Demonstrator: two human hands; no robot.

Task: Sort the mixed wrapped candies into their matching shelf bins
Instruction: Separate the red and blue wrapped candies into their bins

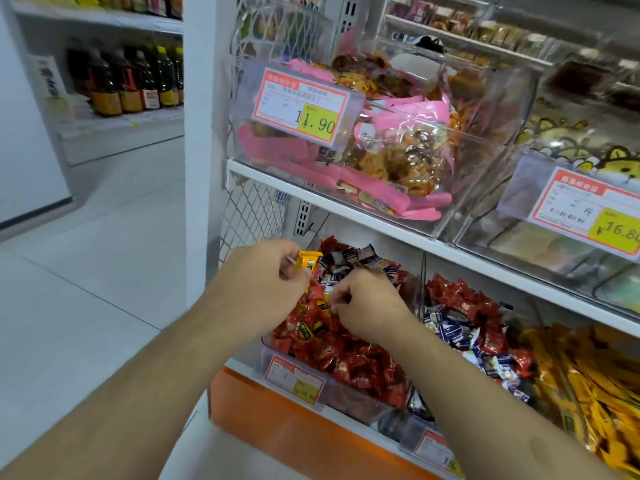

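Note:
My left hand [263, 275] is closed around a yellow wrapped candy [308, 262], held just above the left bin. That clear bin [294, 370] on the lower shelf holds mostly red wrapped candies [349, 358], with a few yellow and dark blue ones mixed in. My right hand [367, 303] reaches into the same bin, its fingertips pinched on a yellow candy [325, 305] in the pile. The neighbouring bin to the right [460, 327] holds red and blue-white candies mixed. Further right lies a bin of yellow wrapped sticks [595, 382].
The upper shelf carries a clear bin of pink snack packs [398, 147] with a price tag [301, 105], and another bin with a price tag [585, 209] to its right. An orange shelf base [277, 414] sits below. Bottles [131, 81] stand on a far shelf across the tiled floor.

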